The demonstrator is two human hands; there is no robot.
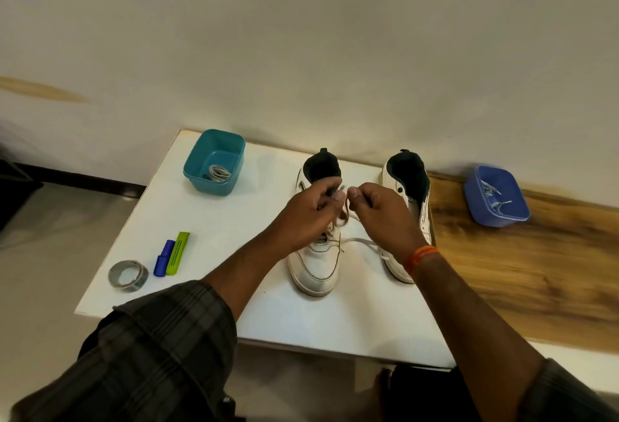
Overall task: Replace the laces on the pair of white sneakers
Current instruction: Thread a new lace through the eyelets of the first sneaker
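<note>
Plain off-white wall (301,36), white table (207,220) against it, wood-grain surface (536,270) alongside, pale floor (40,254)

Looks like a plain indoor room, home or small office, can't tell which. Bare off-white wall (301,36), small white table (214,254) pushed against it, wood-grain bench (536,281) alongside, dark skirting (83,177), pale floor (40,270). No machinery, no shop fittings.

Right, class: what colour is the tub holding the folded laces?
Teal tub, with the folded laces inside, clearest in the head view.
</note>
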